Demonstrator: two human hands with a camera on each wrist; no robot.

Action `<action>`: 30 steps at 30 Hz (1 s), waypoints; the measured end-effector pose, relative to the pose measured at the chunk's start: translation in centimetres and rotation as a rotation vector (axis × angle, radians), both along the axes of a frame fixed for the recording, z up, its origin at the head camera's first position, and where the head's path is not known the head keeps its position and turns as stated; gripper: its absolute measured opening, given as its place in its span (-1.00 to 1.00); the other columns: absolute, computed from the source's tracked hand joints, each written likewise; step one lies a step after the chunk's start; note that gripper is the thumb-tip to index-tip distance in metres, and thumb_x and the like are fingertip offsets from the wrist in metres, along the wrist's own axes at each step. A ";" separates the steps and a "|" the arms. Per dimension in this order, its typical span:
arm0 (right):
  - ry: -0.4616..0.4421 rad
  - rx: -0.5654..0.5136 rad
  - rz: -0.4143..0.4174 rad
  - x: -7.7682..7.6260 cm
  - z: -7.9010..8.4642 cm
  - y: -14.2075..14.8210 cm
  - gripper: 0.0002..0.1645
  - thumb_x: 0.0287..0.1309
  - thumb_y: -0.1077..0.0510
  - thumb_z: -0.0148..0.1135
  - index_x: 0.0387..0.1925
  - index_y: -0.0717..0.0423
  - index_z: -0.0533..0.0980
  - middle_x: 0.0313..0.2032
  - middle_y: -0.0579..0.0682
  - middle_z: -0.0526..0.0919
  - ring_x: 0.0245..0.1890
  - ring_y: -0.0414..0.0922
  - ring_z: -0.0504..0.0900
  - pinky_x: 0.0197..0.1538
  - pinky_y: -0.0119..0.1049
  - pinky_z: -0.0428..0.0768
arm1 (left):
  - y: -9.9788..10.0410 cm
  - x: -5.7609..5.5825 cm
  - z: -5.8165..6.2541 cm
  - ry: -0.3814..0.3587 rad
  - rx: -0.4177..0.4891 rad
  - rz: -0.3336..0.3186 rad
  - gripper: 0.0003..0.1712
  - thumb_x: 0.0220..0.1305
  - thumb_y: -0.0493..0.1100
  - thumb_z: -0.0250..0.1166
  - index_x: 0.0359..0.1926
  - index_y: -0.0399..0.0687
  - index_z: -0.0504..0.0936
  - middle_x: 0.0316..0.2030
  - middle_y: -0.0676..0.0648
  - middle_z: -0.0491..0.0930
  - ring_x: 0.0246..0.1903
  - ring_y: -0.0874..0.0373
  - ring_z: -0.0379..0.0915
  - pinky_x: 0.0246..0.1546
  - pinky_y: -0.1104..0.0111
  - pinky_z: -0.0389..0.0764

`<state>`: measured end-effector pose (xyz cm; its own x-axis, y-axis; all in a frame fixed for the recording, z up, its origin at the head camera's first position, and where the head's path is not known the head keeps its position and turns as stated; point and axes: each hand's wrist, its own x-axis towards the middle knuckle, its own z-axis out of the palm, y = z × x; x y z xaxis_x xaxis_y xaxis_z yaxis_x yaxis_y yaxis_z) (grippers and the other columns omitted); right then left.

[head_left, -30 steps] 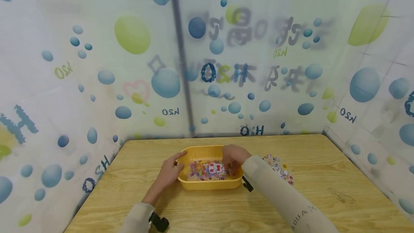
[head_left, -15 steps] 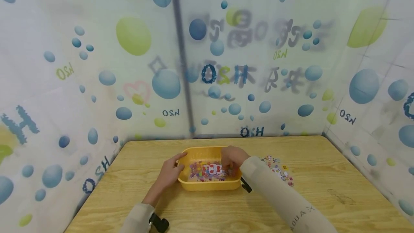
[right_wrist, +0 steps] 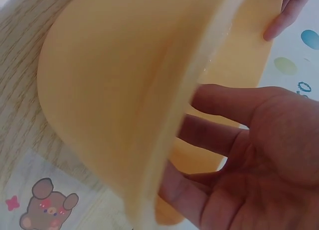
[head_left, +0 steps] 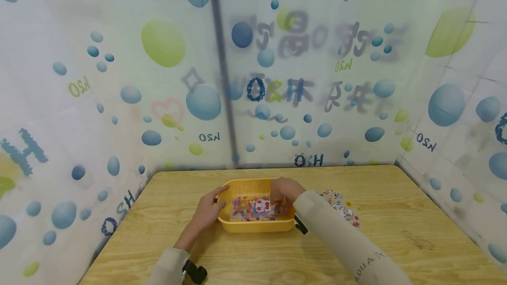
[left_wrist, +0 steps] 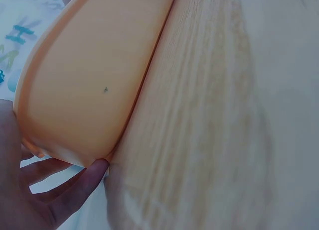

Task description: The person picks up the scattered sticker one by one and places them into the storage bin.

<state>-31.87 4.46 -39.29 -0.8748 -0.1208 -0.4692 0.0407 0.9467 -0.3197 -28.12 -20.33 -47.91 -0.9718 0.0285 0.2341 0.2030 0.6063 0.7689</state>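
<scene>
A yellow plastic basin (head_left: 259, 227) sits on the wooden table in the head view. On its floor lies a sheet of colourful cartoon stickers (head_left: 253, 208), with a white character in a red bow near the middle. My left hand (head_left: 207, 208) holds the basin's left end, its thumb (left_wrist: 82, 190) pressed low on the outer wall in the left wrist view. Over the right end, my right hand (head_left: 286, 190) reaches down inside, fingers toward the sheet. In the right wrist view the basin's rim hides those fingertips, so I cannot tell whether they pinch anything.
A second sticker sheet (head_left: 346, 210) lies on the table (head_left: 396, 232) to the right of the basin, partly covered by the right sleeve (head_left: 340, 232). A bear sticker (right_wrist: 49, 207) shows on it. Behind the table hangs a patterned curtain (head_left: 317, 113).
My right hand has shifted very slightly left inside the basin. The left hand, the basin and the second sheet stay in place.
</scene>
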 end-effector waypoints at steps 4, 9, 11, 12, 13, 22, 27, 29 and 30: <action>0.002 -0.013 -0.017 0.1 0.1 0.0 -0.93 0.22 0.23 0.42 -0.29 0.17 0.71 -0.21 0.12 0.66 -0.26 0.08 0.78 -0.12 -0.14 0.77 | 0.1 0.1 0.1 0.001 -0.003 -0.003 -0.43 0.31 -0.34 0.15 0.35 -0.10 0.58 0.32 -0.28 0.55 -0.01 -0.12 0.63 -0.22 0.29 0.63; 0.010 0.003 -0.015 0.1 0.0 0.0 -0.93 0.22 0.21 0.42 -0.29 0.16 0.71 -0.20 0.12 0.67 -0.28 0.06 0.78 -0.14 -0.16 0.77 | 0.1 0.0 0.0 -0.004 -0.002 -0.009 -0.42 0.32 -0.33 0.15 0.36 -0.09 0.58 0.34 -0.28 0.53 0.02 -0.14 0.63 -0.19 0.27 0.64; 0.033 0.013 0.007 -0.1 -0.2 0.1 -0.90 0.23 0.19 0.42 -0.30 0.17 0.69 -0.22 0.12 0.67 -0.32 0.05 0.79 -0.19 -0.18 0.77 | 0.0 0.0 0.0 -0.005 0.000 -0.011 -0.42 0.32 -0.33 0.15 0.36 -0.09 0.57 0.35 -0.27 0.53 0.02 -0.13 0.63 -0.21 0.29 0.62; 0.049 0.016 0.023 -0.2 -0.3 0.2 -0.89 0.23 0.17 0.41 -0.30 0.17 0.69 -0.23 0.12 0.68 -0.34 0.03 0.79 -0.21 -0.20 0.77 | 0.0 0.0 0.0 -0.005 0.002 -0.011 -0.42 0.31 -0.32 0.15 0.36 -0.08 0.57 0.35 -0.27 0.53 0.02 -0.13 0.63 -0.22 0.30 0.60; 0.069 0.011 0.037 -0.3 -0.4 0.3 -0.86 0.23 0.15 0.42 -0.29 0.17 0.67 -0.25 0.12 0.68 -0.37 0.02 0.78 -0.23 -0.22 0.77 | 0.0 0.0 0.0 -0.005 0.003 -0.011 -0.41 0.31 -0.32 0.15 0.37 -0.08 0.57 0.35 -0.26 0.53 0.02 -0.13 0.63 -0.24 0.31 0.59; 0.311 -0.209 0.226 0.0 0.1 2.5 -0.64 0.35 0.10 0.29 -0.56 0.17 0.58 -0.69 -0.09 0.39 -0.65 -0.10 0.57 -0.51 -0.36 0.57 | -0.2 0.0 -0.2 0.004 -0.015 -0.007 -0.42 0.30 -0.33 0.16 0.35 -0.11 0.58 0.33 -0.27 0.55 0.01 -0.13 0.62 -0.16 0.27 0.61; 0.465 -0.321 0.222 1.4 0.3 4.1 -0.50 0.38 0.12 0.24 -0.72 0.00 0.39 -0.76 -0.13 0.31 -0.74 -0.17 0.41 -0.56 -0.36 0.36 | -0.3 -0.2 -0.2 0.004 -0.010 -0.005 -0.42 0.31 -0.32 0.16 0.36 -0.08 0.58 0.33 -0.26 0.55 -0.03 -0.07 0.60 -0.17 0.28 0.59; 0.520 -0.356 0.201 2.1 0.2 4.7 -0.56 0.39 0.11 0.24 -0.66 0.00 0.45 -0.71 -0.13 0.38 -0.71 -0.19 0.39 -0.53 -0.36 0.36 | -0.2 -0.2 -0.2 0.004 -0.009 -0.010 -0.42 0.31 -0.32 0.16 0.36 -0.09 0.58 0.33 -0.26 0.55 -0.04 -0.06 0.61 -0.22 0.30 0.58; 0.550 -0.376 0.188 2.4 0.1 5.0 -0.60 0.39 0.10 0.24 -0.62 0.00 0.48 -0.69 -0.12 0.41 -0.69 -0.19 0.39 -0.52 -0.35 0.37 | -0.2 -0.2 -0.2 0.003 -0.008 -0.014 -0.42 0.31 -0.33 0.15 0.36 -0.09 0.58 0.32 -0.27 0.55 -0.04 -0.06 0.61 -0.24 0.31 0.58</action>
<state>-29.48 9.47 -39.21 -0.9218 -0.3616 0.1399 -0.3756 0.7428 -0.5543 -28.30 -20.56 -48.15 -0.9705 0.0436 0.2370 0.2138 0.6096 0.7633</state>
